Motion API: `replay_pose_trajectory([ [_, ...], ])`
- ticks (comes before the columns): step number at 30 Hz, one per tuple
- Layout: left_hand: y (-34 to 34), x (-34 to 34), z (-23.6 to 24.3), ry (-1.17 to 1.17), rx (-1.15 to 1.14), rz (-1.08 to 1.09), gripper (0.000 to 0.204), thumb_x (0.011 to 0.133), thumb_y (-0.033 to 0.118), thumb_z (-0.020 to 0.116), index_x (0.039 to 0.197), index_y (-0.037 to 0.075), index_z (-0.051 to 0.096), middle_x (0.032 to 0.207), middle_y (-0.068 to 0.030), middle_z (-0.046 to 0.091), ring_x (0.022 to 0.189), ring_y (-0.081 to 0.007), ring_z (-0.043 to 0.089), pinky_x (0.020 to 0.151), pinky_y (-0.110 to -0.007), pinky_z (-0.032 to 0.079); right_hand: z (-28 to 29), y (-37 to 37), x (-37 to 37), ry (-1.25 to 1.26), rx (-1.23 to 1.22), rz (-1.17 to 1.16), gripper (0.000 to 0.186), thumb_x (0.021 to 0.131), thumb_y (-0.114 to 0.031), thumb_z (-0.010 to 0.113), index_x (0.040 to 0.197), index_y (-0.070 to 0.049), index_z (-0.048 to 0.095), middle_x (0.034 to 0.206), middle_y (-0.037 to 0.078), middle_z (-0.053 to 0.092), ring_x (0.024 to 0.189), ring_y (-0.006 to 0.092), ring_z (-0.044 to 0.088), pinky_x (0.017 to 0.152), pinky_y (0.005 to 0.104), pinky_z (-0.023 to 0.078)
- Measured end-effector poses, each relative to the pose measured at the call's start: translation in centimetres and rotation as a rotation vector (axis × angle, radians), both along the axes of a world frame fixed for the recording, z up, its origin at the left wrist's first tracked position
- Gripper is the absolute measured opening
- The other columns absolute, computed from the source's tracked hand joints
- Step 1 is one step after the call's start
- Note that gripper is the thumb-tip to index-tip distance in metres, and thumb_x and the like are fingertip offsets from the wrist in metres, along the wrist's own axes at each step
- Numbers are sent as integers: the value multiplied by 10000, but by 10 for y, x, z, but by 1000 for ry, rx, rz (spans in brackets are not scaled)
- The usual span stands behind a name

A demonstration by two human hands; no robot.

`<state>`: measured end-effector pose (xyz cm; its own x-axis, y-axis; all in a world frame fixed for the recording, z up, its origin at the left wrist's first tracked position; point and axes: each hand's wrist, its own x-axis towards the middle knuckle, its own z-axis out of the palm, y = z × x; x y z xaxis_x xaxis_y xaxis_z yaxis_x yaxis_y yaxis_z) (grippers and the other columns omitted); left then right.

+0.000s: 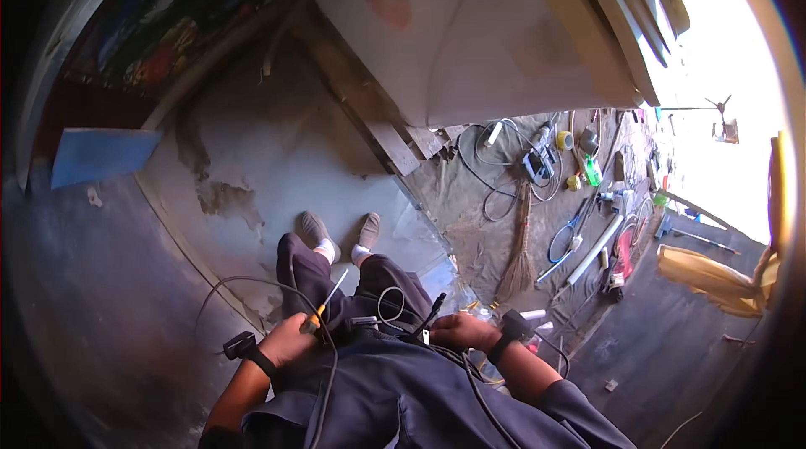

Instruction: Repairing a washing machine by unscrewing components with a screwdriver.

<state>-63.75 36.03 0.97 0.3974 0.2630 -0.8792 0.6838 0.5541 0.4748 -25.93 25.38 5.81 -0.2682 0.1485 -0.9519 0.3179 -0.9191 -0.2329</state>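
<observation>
In front of my left thigh, my left hand is closed round a screwdriver. Its handle is yellow and dark, and its thin shaft points up and away. My right hand rests at my waist with curled fingers, and what it grips, if anything, is hidden. Just left of those fingers are a small white piece and a black rod-like cable end. A dark cable loops past my left hand and over my front. More dark cables hang below my right hand.
A large pale panel slants overhead, above a wooden beam. On the cloth at right lie a straw broom, a corded power tool, a white tube and several cables. Yellow-brown sheeting is farther right.
</observation>
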Motion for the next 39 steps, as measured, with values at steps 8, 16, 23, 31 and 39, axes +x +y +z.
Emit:
replay_pose_trajectory([
  [8, 95, 32, -39, 45, 50, 194, 344, 770, 149, 615, 1058, -17, 528, 676, -72, 608, 551, -161, 584, 536, -324, 483, -42, -4, -7, 16, -27, -40, 320, 904, -305, 630, 1117, -70, 673, 989, 2, 685, 914, 101, 609, 857, 274, 470],
  [16, 196, 34, -131, 26, 275, -28, 439, 764, 204, 607, 1139, -6, 520, 640, -146, 609, 583, -295, 616, 568, -387, 490, -96, 65, -33, -243, -23, -477, 263, 915, -241, 613, 1000, 5, 654, 831, 59, 656, 740, 146, 633, 697, 291, 514],
  [23, 277, 58, -199, -12, 394, -33, 482, 759, 150, 655, 1198, 10, 514, 739, -136, 638, 633, -251, 637, 609, -372, 506, -201, 160, -15, -213, 168, -826, 331, 934, -306, 601, 976, 21, 631, 791, 82, 637, 683, 160, 625, 659, 299, 524],
  [31, 319, 92, -316, 33, 474, -38, 472, 778, 173, 636, 1212, 39, 508, 942, -233, 641, 882, -394, 628, 761, -425, 500, -342, 248, 29, -222, 314, -975, 347, 956, -303, 549, 1145, -13, 573, 986, 113, 601, 817, 205, 637, 747, 315, 535],
  [39, 312, 125, -373, -192, 431, 146, 416, 791, 36, 596, 1193, -14, 499, 705, -72, 581, 583, -147, 590, 534, -300, 491, -474, 294, 57, -152, 409, -1421, 480, 955, -329, 534, 1331, -50, 428, 1244, 138, 511, 980, 259, 613, 859, 385, 514],
])
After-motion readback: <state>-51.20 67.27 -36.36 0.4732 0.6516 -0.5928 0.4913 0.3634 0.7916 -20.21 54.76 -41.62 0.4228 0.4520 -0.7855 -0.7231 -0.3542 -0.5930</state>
